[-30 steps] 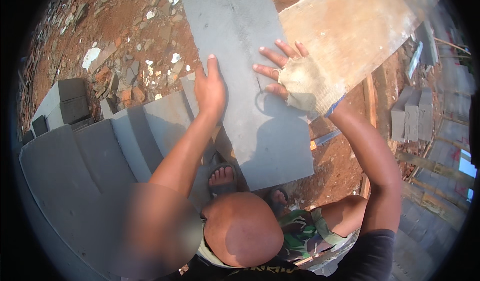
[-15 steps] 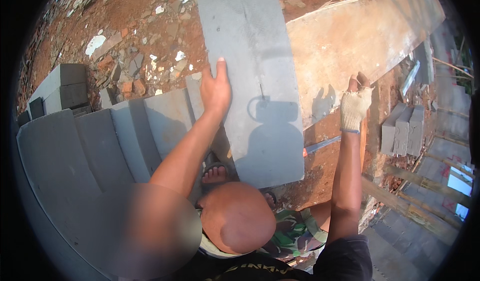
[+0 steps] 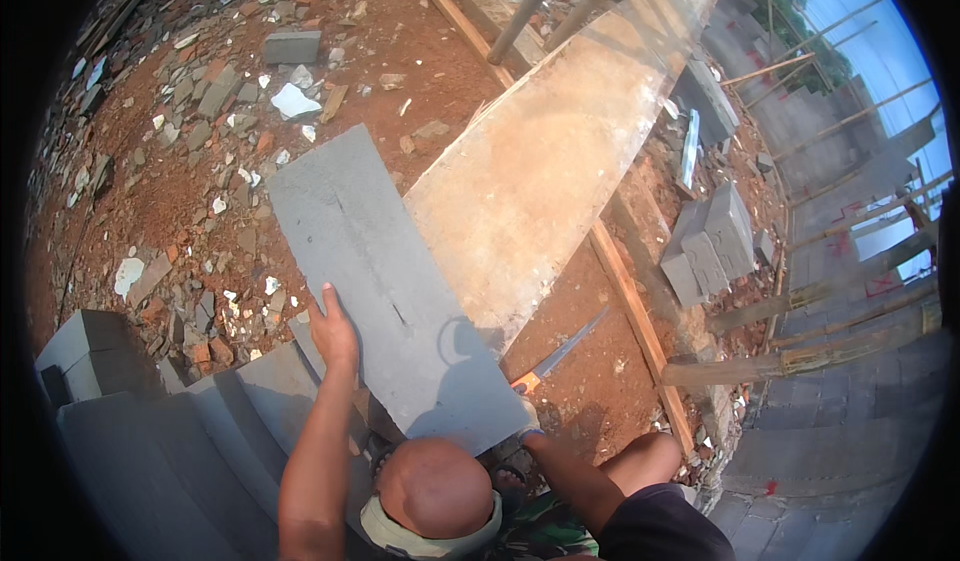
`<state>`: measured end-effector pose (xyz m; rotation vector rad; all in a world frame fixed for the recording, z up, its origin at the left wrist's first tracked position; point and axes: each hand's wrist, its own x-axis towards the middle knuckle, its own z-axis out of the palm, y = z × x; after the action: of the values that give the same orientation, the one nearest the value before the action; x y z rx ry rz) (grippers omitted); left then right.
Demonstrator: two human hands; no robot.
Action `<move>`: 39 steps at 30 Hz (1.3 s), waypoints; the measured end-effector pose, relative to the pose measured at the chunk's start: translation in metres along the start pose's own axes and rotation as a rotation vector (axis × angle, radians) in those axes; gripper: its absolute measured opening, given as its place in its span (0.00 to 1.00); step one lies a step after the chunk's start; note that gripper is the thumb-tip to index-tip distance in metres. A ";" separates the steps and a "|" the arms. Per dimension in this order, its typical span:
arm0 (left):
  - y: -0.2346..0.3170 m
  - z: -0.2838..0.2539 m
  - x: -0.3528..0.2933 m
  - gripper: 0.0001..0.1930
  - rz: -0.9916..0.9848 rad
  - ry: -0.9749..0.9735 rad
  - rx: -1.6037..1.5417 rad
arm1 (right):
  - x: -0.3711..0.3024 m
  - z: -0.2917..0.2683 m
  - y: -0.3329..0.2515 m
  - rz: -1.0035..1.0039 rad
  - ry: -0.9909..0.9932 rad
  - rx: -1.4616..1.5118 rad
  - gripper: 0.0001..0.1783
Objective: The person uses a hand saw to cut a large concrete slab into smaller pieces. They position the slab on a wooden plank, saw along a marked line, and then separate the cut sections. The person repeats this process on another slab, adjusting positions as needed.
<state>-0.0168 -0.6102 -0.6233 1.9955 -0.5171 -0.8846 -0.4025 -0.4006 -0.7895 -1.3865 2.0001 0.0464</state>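
A long grey block (image 3: pixel 350 231), smooth with a dark groove down its face, slants in front of my knees. My bare left hand (image 3: pixel 334 333) grips its left edge, thumb along the rim. At the block's near right corner is my gloved right hand (image 3: pixel 531 429); its fingers are hidden, so I cannot tell how they are closed. A handsaw (image 3: pixel 568 347) with an orange handle lies on the soil close by, its handle end near the block's right edge. Beyond the block's right side stretches a pale, stained board (image 3: pixel 540 171).
Stacked grey blocks (image 3: pixel 245 416) stand along my left. More blocks (image 3: pixel 708 246) sit to the right, past a wooden beam (image 3: pixel 640 331). Rubble (image 3: pixel 215 101) covers the red soil at the far left. Poles (image 3: pixel 780 366) cross above block walls at right.
My right hand has come from over the board down to the block's near right corner. My left hand stays on the left edge. The view has turned, showing more ground ahead.
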 end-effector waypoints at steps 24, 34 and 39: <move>0.003 -0.018 -0.010 0.45 0.088 0.057 0.088 | -0.204 -0.248 -0.147 0.193 0.518 0.926 0.12; 0.018 -0.004 -0.020 0.44 0.312 -0.002 0.318 | -0.319 -0.213 -0.157 -0.085 0.285 0.896 0.08; 0.017 -0.006 -0.018 0.43 0.289 -0.012 0.228 | -0.328 -0.218 -0.171 -0.487 0.163 0.400 0.09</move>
<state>-0.0248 -0.6048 -0.5994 2.0494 -0.9223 -0.6827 -0.3100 -0.2947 -0.3837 -1.5968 1.6215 -0.6660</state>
